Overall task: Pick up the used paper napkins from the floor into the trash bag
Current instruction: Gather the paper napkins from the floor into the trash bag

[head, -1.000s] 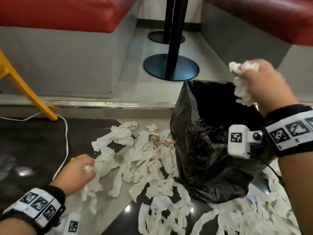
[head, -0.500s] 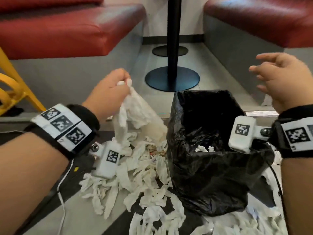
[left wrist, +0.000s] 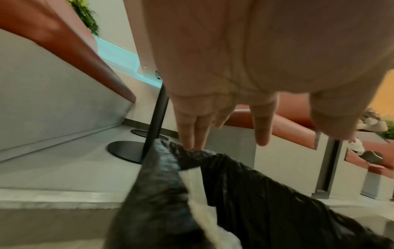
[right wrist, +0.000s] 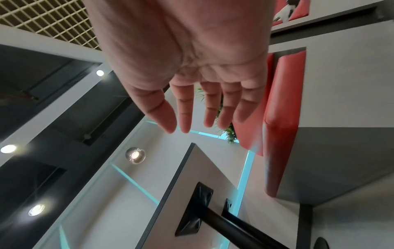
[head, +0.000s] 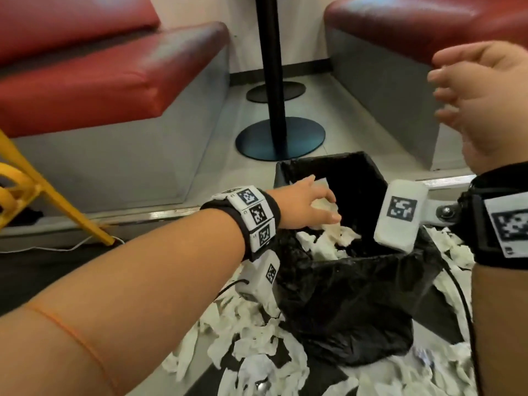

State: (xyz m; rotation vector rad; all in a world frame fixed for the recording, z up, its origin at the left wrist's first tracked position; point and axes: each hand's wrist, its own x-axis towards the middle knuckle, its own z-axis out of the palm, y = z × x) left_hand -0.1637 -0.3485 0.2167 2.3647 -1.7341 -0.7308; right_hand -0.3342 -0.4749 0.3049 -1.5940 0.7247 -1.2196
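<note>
A black trash bag [head: 357, 295] stands open on the floor. My left hand [head: 323, 201] hovers over its mouth with fingers spread, holding nothing. A bunch of white napkins [head: 328, 241] lies just below that hand inside the bag. In the left wrist view the straight fingers [left wrist: 262, 128] point at the bag rim [left wrist: 266, 193], with a white napkin [left wrist: 198, 198] beneath them. My right hand [head: 457, 90] is raised at the upper right, open and empty, as the right wrist view also shows [right wrist: 192, 118]. Many crumpled napkins [head: 257, 347] cover the floor around the bag.
A black table post [head: 271, 81] on a round base [head: 280, 138] stands just behind the bag. Red benches [head: 100, 81] [head: 414, 24] flank it on a raised step. A yellow chair leg [head: 57, 201] and a white cable [head: 57, 247] are at the left.
My left hand lifted a bunch of napkins from the floor, carried it right over the bag and let it go. My right hand dropped its napkins earlier and stays raised, open.
</note>
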